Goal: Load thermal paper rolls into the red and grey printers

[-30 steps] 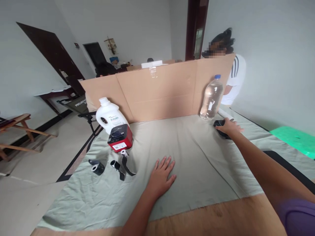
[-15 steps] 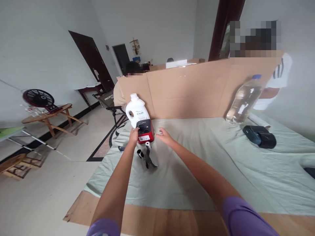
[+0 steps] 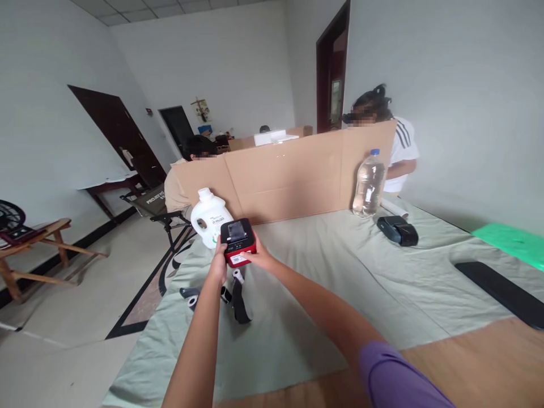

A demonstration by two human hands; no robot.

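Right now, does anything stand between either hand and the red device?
Nothing visible does: the left hand and right hand hold the red device at opposite sides. The jug stands beyond it; a white roll lies nearer the camera.

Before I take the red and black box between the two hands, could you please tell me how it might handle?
The red and black box looks rigid: its walls show no visible dent between the left hand and right hand. Its squarish shape and flat faces suggest it would slide rather than roll. It looks smooth, so may be slightly slippery.
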